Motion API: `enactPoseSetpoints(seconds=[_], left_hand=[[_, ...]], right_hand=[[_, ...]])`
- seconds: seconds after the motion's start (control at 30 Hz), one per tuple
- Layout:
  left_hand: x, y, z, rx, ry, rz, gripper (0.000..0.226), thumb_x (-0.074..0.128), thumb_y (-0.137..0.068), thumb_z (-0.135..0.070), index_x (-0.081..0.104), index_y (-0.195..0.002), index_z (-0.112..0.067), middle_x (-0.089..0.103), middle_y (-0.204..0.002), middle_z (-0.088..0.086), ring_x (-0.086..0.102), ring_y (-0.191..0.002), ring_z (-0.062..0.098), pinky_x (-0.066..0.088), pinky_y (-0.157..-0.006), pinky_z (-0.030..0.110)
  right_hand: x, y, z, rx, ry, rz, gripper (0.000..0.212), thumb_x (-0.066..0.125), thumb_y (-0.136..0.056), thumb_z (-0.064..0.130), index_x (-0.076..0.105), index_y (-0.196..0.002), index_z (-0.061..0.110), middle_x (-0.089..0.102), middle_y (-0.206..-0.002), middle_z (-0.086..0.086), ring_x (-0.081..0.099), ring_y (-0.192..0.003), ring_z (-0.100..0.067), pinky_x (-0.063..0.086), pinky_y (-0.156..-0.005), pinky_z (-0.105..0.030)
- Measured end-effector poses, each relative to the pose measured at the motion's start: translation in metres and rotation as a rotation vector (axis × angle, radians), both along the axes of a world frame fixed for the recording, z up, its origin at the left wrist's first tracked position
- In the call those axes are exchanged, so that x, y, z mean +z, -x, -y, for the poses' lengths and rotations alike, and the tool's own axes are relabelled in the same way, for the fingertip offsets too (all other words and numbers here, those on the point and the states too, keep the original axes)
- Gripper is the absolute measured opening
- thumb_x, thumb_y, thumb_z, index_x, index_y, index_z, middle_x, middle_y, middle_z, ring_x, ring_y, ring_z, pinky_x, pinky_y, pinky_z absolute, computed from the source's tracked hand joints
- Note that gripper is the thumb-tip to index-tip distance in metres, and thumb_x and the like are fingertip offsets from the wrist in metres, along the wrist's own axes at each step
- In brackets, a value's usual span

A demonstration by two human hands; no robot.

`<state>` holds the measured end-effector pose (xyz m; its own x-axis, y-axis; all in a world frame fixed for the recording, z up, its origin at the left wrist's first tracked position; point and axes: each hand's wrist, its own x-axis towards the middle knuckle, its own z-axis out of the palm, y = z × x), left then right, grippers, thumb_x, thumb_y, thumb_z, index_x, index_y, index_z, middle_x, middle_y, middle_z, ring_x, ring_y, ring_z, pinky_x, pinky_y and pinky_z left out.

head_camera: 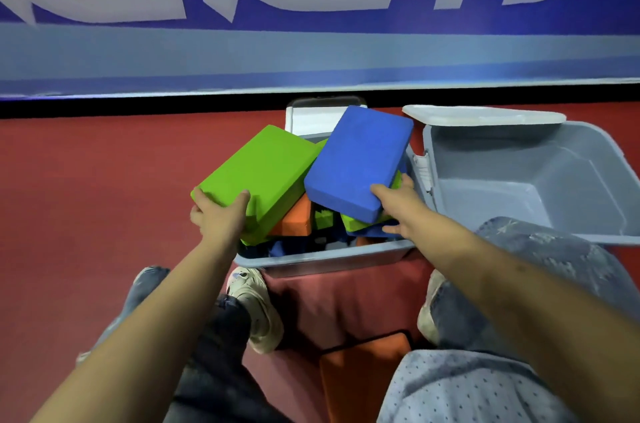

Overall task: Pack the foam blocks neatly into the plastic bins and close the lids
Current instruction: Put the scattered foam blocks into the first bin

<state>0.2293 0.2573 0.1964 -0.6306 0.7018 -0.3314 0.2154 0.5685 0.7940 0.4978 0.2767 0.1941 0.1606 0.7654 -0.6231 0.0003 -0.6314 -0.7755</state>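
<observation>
My left hand (218, 218) grips the green block (256, 176) by its near corner; my right hand (398, 204) holds the blue block (353, 162) likewise. Both tilt over the bin (322, 258), atop jumbled blocks. I judge they should go flat, edges squared to the bin walls

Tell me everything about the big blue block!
The blue foam block is a flat rectangle with rounded edges and a slightly grainy, soft-looking surface. It is tilted, its far end raised, above the grey plastic bin that is full of jumbled blocks. The right hand grips its near right corner, thumb on top and fingers underneath. Its left edge sits close to the green foam block held by the left hand; whether they touch is unclear.
</observation>
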Motion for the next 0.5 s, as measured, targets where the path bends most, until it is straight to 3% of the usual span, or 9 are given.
enactPoseSetpoints(seconds=[0.07, 0.13, 0.23, 0.33, 0.4, 0.5], left_hand=[[0.017, -0.012, 0.002, -0.058, -0.062, -0.197, 0.084, 0.064, -0.086, -0.037, 0.015, -0.152, -0.019, 0.009, -0.157, 0.013, 0.020, -0.141, 0.037, 0.023, -0.113, 0.048], [0.028, -0.030, 0.006, -0.225, -0.224, -0.348, 0.073, 0.062, -0.087, -0.033, 0.028, -0.148, -0.014, 0.016, -0.156, 0.015, 0.017, -0.143, 0.033, 0.019, -0.113, 0.046], [0.033, -0.074, 0.020, -0.552, -0.442, -0.383, 0.061, 0.057, -0.082, -0.033, 0.046, -0.136, -0.006, 0.033, -0.145, 0.020, 0.029, -0.136, 0.032, 0.021, -0.110, 0.037], [0.016, -0.117, 0.042, -0.894, -0.544, -0.372, 0.051, 0.057, -0.082, -0.029, 0.053, -0.126, -0.003, 0.049, -0.128, 0.017, 0.045, -0.120, 0.029, 0.033, -0.104, 0.036], [-0.004, -0.139, 0.054, -1.055, -0.470, -0.260, 0.039, 0.059, -0.085, -0.020, 0.056, -0.120, -0.005, 0.059, -0.113, 0.010, 0.055, -0.103, 0.022, 0.043, -0.094, 0.036], [-0.043, -0.160, 0.071, -1.218, -0.107, -0.115, 0.017, 0.058, -0.089, -0.015, 0.060, -0.105, -0.015, 0.066, -0.095, 0.001, 0.062, -0.087, 0.018, 0.048, -0.085, 0.032]], right_hand=[[0.005, -0.005, 0.010, 0.007, 0.002, -0.008, 0.068, 0.057, -0.090, 0.026, 0.018, -0.144, 0.037, 0.047, -0.137, 0.003, 0.053, -0.112, -0.025, 0.047, -0.076, -0.044], [0.006, -0.010, 0.019, 0.000, 0.030, 0.006, 0.069, 0.061, -0.088, 0.028, 0.020, -0.143, 0.036, 0.049, -0.136, 0.003, 0.054, -0.115, -0.026, 0.044, -0.080, -0.044], [0.004, -0.021, 0.034, -0.028, 0.042, 0.069, 0.074, 0.067, -0.084, 0.031, 0.023, -0.143, 0.030, 0.051, -0.132, 0.002, 0.055, -0.113, -0.023, 0.048, -0.086, -0.044], [0.002, -0.037, 0.050, -0.057, 0.057, 0.059, 0.076, 0.067, -0.085, 0.032, 0.020, -0.145, 0.027, 0.051, -0.125, 0.003, 0.055, -0.108, -0.021, 0.049, -0.086, -0.042], [-0.004, -0.054, 0.061, -0.076, 0.055, 0.108, 0.081, 0.067, -0.084, 0.032, 0.017, -0.148, 0.024, 0.052, -0.128, -0.002, 0.056, -0.112, -0.022, 0.050, -0.087, -0.041], [-0.026, -0.081, 0.087, -0.110, 0.106, 0.155, 0.063, 0.066, -0.086, 0.026, 0.032, -0.138, 0.021, 0.056, -0.116, 0.000, 0.054, -0.107, -0.021, 0.046, -0.093, -0.044]])
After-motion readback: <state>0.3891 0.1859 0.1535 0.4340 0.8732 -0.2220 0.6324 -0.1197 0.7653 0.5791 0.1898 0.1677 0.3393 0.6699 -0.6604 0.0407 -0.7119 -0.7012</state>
